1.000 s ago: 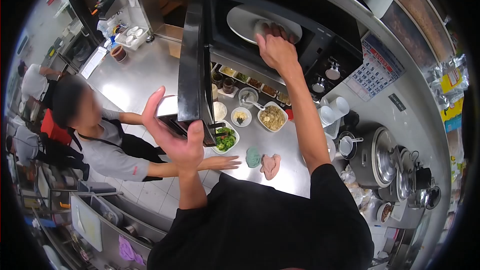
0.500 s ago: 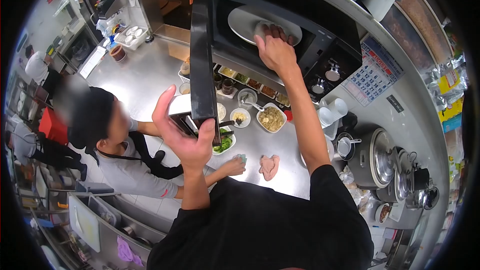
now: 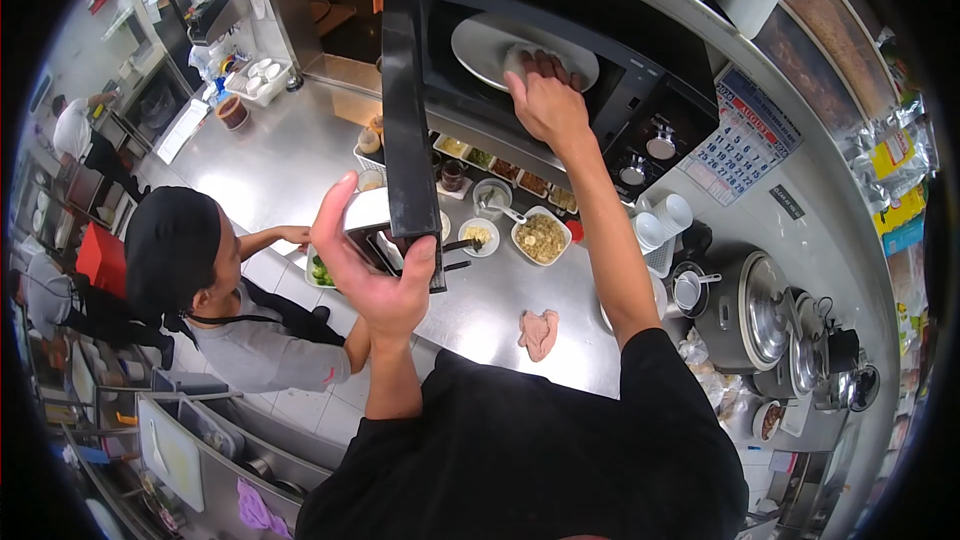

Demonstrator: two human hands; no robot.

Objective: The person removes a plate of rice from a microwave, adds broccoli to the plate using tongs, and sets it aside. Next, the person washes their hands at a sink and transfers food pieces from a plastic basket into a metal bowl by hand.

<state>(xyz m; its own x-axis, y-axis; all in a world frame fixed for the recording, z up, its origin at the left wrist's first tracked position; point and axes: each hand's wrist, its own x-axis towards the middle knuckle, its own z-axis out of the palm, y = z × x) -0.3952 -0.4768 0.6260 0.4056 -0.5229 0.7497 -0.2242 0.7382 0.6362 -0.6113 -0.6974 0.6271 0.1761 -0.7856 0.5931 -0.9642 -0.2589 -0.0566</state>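
Risks, as judged: the door point(image 3: 405, 110) of the microwave point(image 3: 630, 30) stands open, and its free edge with the latches point(image 3: 462, 244) overhangs the small dish point(image 3: 484, 233). A downward knock could spill it. A swing inward while the right forearm crosses the opening would strike that arm. Off-centre pressure on the plate point(image 3: 478, 52) could tip or shift it, since it lies inside with the right hand reaching onto it. The co-worker point(image 3: 240, 330) stands close to the left hand; a bump there could jerk the door.

Pose: left hand point(image 3: 375, 285) raised, elbow bent, thumb and fingers spread wide around the door's lower corner, door between them. Right hand point(image 3: 548, 105) extended up and forward, back of hand in view, fingers slightly bent and a little apart over the plate. Something pale shows beneath them; whether it is gripped, cannot tell.
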